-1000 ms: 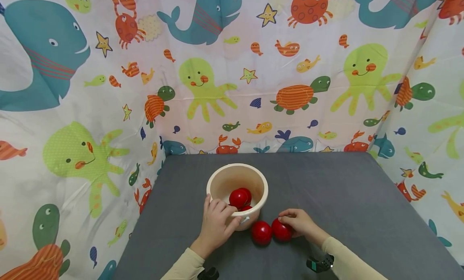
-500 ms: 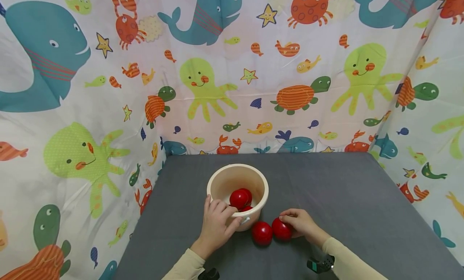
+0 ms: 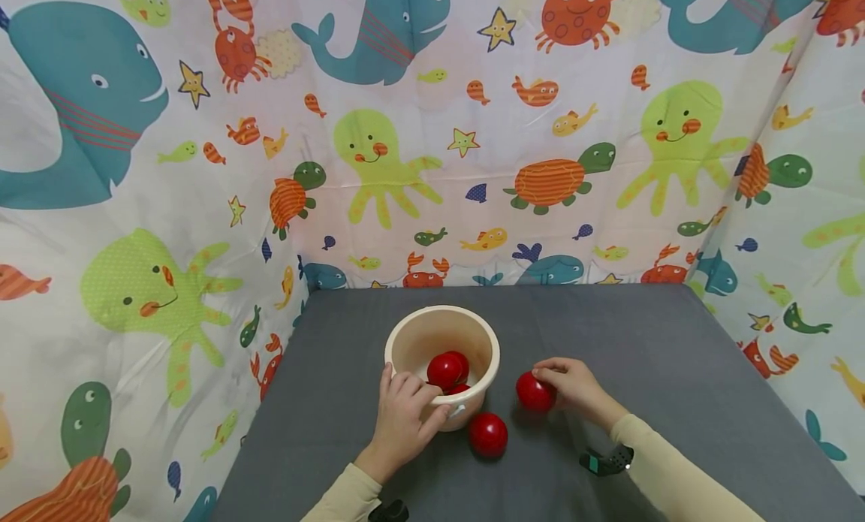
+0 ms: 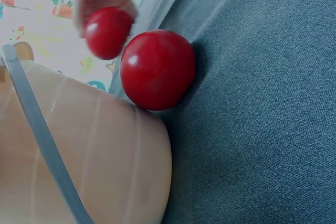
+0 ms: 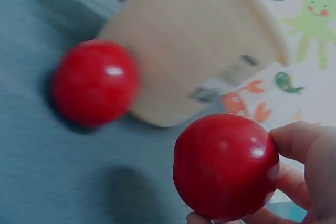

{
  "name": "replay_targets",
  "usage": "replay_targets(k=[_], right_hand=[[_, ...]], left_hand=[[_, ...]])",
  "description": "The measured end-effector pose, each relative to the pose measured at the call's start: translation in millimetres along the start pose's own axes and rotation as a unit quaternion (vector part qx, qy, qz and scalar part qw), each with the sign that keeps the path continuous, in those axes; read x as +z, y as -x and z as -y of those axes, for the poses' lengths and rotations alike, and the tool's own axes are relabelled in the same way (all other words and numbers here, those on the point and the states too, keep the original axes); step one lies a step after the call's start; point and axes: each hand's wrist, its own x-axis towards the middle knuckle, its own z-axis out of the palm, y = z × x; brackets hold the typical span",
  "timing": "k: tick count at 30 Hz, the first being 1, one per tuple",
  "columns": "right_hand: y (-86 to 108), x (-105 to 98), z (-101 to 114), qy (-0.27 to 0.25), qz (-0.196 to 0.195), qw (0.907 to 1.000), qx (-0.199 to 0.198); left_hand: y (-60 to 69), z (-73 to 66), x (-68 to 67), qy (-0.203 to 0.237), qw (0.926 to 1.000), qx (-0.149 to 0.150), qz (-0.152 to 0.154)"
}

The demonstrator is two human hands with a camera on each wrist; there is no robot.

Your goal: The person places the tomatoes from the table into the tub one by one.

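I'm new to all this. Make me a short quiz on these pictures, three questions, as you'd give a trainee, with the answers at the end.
1. True or false: the held ball in the right hand rests on the table.
2. What is the left hand doing?
A. Lifting a ball
B. Holding the bucket at its rim
C. Lying flat on the table
3. Fill in the number: ____ red balls are outside the bucket.

Key
1. False: it is raised, with its shadow lying apart from it.
2. B.
3. Two: the held ball and the loose ball beside the bucket.
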Motion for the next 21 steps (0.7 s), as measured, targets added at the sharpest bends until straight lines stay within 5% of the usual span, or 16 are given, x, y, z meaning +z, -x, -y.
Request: replay_targets(k=[11,21], right_hand=[[-12.5,-45,77,-0.046,0.003,0.9987,-0.023],[-17.2,-55,132,-0.026,-0.003,0.9987,-0.043]], left_hand=[[0.6,-0.1,-0.9,0.006,0.9999,-0.006,0.006],[0.0,1.4,0.7,0.004,0.9998,0.010,-0.015]])
